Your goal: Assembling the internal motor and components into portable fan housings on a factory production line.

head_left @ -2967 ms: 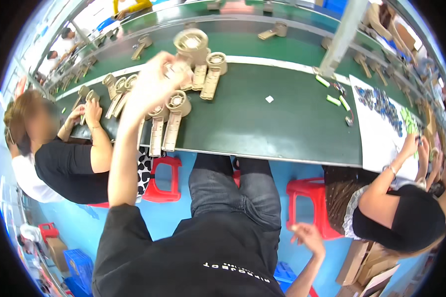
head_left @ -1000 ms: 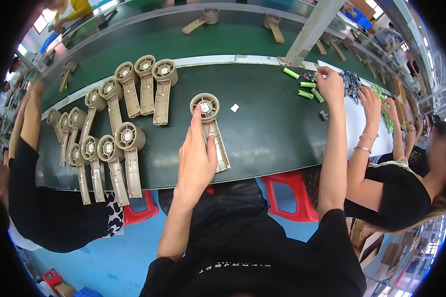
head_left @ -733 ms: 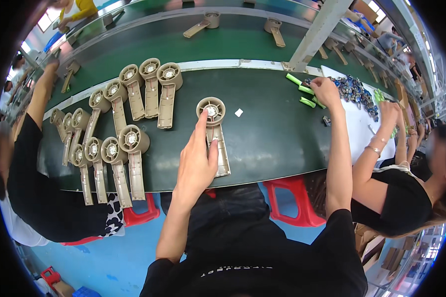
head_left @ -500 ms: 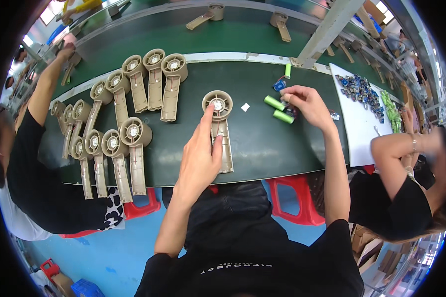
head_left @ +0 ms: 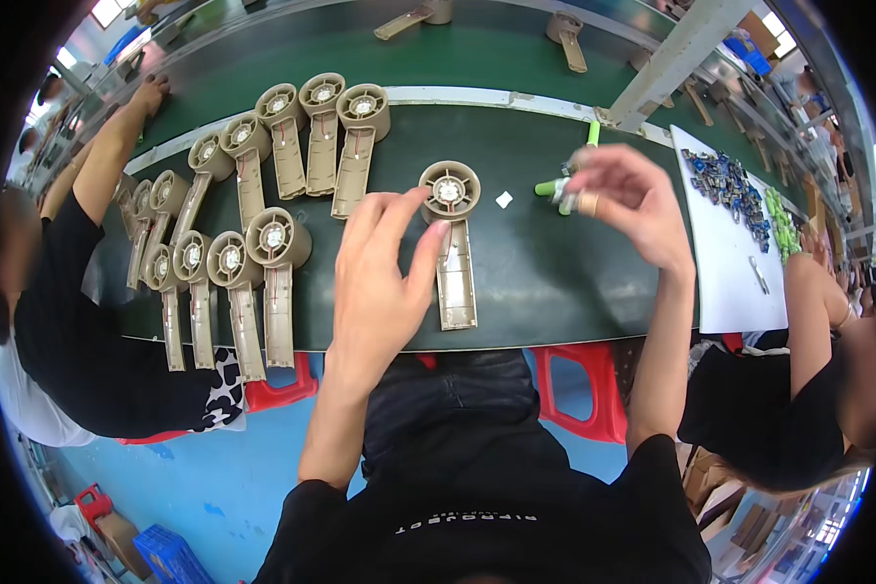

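A beige fan housing point(head_left: 458, 277) with a round head and a long open handle lies in front of me on the dark green table point(head_left: 526, 282). My left hand point(head_left: 384, 268) is beside its head, fingers apart, with the index fingertip and thumb close to the rim; I cannot tell whether they touch it. My right hand point(head_left: 638, 204) is at the green battery cells point(head_left: 547, 188) on the right, its fingers curled and blurred. Whether it grips a cell is unclear. A small white square point(head_left: 503, 200) lies between housing and cells.
More beige fan housings point(head_left: 277, 238) stand in two rows at left. A white board point(head_left: 740, 292) at right carries a pile of blue circuit boards point(head_left: 730, 190) and green pieces point(head_left: 781, 224). A metal post point(head_left: 667, 63) rises behind. People sit on both sides.
My left hand has lifted away from the housing to its left side. My right hand has moved and its fingers now blur; the green cells beneath it lie differently. The whole view has shifted slightly.
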A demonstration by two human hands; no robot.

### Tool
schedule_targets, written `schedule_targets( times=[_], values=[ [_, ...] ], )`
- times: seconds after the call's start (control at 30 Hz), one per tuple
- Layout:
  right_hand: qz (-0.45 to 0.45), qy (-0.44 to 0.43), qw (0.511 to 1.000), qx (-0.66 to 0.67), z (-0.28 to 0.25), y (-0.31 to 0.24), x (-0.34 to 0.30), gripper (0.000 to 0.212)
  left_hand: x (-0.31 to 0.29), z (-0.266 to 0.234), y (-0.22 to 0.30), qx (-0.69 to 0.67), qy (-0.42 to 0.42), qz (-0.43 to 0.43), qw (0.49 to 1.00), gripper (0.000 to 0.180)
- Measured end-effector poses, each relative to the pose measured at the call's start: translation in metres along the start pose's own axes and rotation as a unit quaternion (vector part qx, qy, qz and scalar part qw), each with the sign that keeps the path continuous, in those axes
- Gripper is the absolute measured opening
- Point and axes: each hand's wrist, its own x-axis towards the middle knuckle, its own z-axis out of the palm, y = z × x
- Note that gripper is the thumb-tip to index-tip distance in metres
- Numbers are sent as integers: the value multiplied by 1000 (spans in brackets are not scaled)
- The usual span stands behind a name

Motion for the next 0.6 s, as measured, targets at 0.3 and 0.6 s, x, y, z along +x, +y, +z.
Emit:
schedule_targets(
  times=[0.3, 0.6],
  values=[
    [7, 176, 950, -258, -9, 37, 8, 21, -8, 14, -2, 5, -64, -11, 998, 42],
    [-77, 79, 940, -322, 14, 23, -6, 32, 18, 23, 19, 14, -15, 131, 991, 27]
  ],
)
